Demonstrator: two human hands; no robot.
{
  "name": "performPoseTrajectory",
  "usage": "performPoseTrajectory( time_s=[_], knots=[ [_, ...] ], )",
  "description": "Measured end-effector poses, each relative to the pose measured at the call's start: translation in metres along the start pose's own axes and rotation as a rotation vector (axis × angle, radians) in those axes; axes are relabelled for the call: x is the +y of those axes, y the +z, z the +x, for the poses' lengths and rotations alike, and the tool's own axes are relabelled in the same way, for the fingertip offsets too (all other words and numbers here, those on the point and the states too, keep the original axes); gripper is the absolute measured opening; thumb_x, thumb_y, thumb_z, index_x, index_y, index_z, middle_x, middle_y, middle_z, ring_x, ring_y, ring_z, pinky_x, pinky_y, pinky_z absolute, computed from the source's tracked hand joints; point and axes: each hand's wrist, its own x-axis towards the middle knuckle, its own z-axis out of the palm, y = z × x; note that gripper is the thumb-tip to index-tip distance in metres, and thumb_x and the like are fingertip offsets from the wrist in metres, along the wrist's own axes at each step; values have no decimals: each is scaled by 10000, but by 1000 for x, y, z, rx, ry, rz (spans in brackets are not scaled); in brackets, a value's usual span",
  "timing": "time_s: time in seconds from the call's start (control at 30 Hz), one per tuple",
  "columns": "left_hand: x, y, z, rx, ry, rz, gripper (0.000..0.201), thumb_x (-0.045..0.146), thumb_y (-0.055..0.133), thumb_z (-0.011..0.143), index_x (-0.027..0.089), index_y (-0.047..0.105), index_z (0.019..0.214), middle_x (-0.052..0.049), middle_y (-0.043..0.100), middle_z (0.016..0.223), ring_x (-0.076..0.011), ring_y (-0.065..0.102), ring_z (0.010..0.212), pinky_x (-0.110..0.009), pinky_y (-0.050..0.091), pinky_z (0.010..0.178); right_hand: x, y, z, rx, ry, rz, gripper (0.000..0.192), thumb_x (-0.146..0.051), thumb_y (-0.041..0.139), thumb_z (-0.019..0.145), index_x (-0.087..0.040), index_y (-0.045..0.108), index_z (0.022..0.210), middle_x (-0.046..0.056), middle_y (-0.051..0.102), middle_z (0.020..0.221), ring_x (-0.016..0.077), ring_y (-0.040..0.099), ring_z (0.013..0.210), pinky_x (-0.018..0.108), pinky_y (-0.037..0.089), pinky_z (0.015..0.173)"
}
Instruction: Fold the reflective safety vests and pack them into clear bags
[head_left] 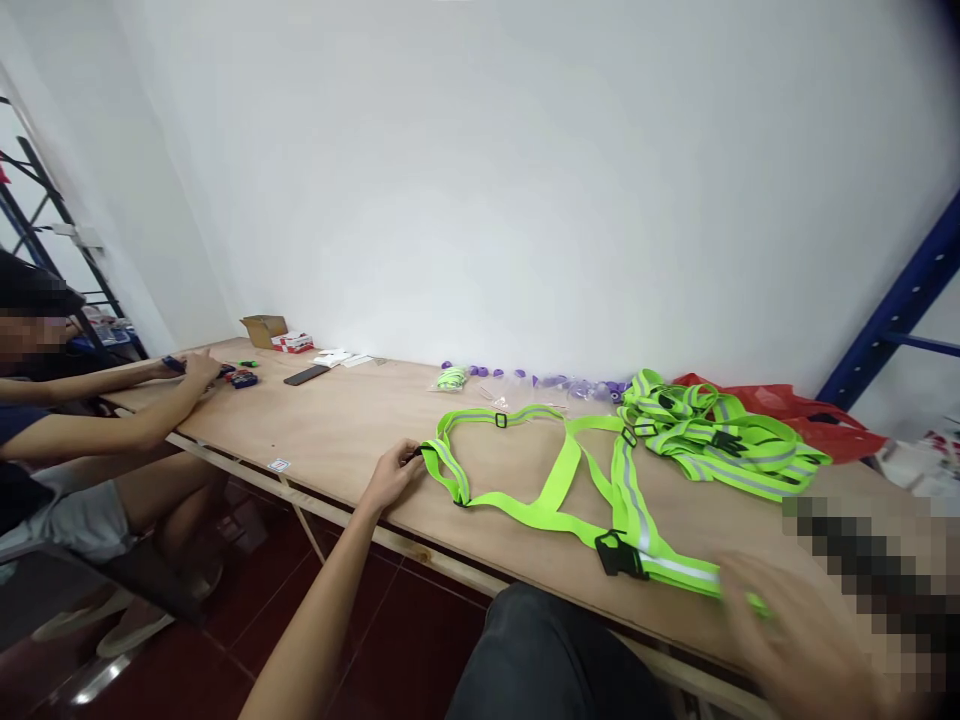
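A neon green reflective strap harness (559, 480) lies spread out on the plywood table (352, 425). My left hand (391, 472) pinches its left end, near a small black clip. My right hand (780, 625), blurred at the lower right, grips the harness's right end just past a black buckle (619, 555). Between my hands the straps stretch flat across the table.
A pile of more green harnesses (712, 430) sits behind, beside a red plastic bag (810, 415). Purple small parts (555, 382) line the wall. A phone (306, 375), papers and a cardboard box (264, 330) lie far left, where a seated person's hands (199, 365) work.
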Motion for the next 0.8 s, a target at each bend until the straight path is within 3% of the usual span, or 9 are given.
performPoseTrajectory(
  time_s=[0.03, 0.1, 0.17, 0.27, 0.33, 0.4, 0.53, 0.8],
  knots=[
    [1, -1, 0, 36, 1, 13, 280, 421, 663, 792, 180, 716, 926, -67, 696, 986, -206, 652, 945, -303, 523, 835, -28, 14, -1, 0, -69, 24, 341, -465, 488, 893, -307, 730, 1073, 122, 696, 1133, 367, 562, 1232, 557, 350, 1143],
    [2, -2, -2, 114, -7, 48, 286, 430, 693, 767, 200, 754, 925, -60, 680, 957, -210, 643, 940, -291, 521, 811, -87, 44, 4, -155, -173, 71, 335, -403, 504, 905, -313, 714, 1150, 103, 691, 1189, 349, 577, 1215, 533, 374, 1126],
    [4, -3, -4, 168, -27, 76, 295, 438, 695, 770, 210, 776, 939, -34, 666, 812, -198, 638, 809, -284, 518, 740, -141, 72, 16, -297, -203, 108, 389, -373, 487, 918, -292, 669, 1252, 100, 634, 1321, 353, 551, 1253, 533, 404, 1094],
    [7, -3, -6, 184, -60, 68, 343, 446, 690, 776, 184, 776, 980, 8, 626, 611, -169, 588, 590, -271, 492, 610, -189, 102, 38, -476, -151, 112, 528, -356, 473, 924, -199, 529, 1425, 117, 488, 1500, 342, 441, 1380, 516, 388, 1119],
    [8, -3, -6, 179, -81, 24, 391, 462, 679, 776, 154, 756, 1004, -1, 669, 636, -160, 594, 544, -261, 488, 563, -198, 114, 45, -600, -115, 94, 622, -355, 497, 920, -135, 429, 1497, 143, 427, 1545, 326, 392, 1424, 487, 353, 1153],
    [8, -4, -4, 184, -108, -40, 439, 488, 641, 797, 136, 725, 1045, -52, 745, 802, -169, 655, 583, -255, 504, 551, -197, 120, 46, -675, -103, 73, 653, -380, 513, 925, -115, 405, 1512, 154, 408, 1556, 316, 365, 1445, 475, 309, 1181],
    [5, -8, -1, 233, -197, -141, 507, 540, 566, 854, 117, 696, 1101, -145, 749, 1082, -245, 751, 814, -238, 527, 523, -191, 123, 41, -686, -118, 54, 588, -439, 484, 959, -149, 483, 1470, 143, 377, 1573, 300, 314, 1475, 468, 245, 1206],
    [-3, -6, 2, 377, -327, -180, 348, 369, 733, 799, 82, 728, 996, -113, 772, 888, -257, 761, 826, -315, 635, 653, -191, 124, 41, -688, -105, 87, 567, -458, 482, 966, -172, 507, 1455, 133, 357, 1584, 302, 287, 1486, 483, 237, 1202]
  ],
)
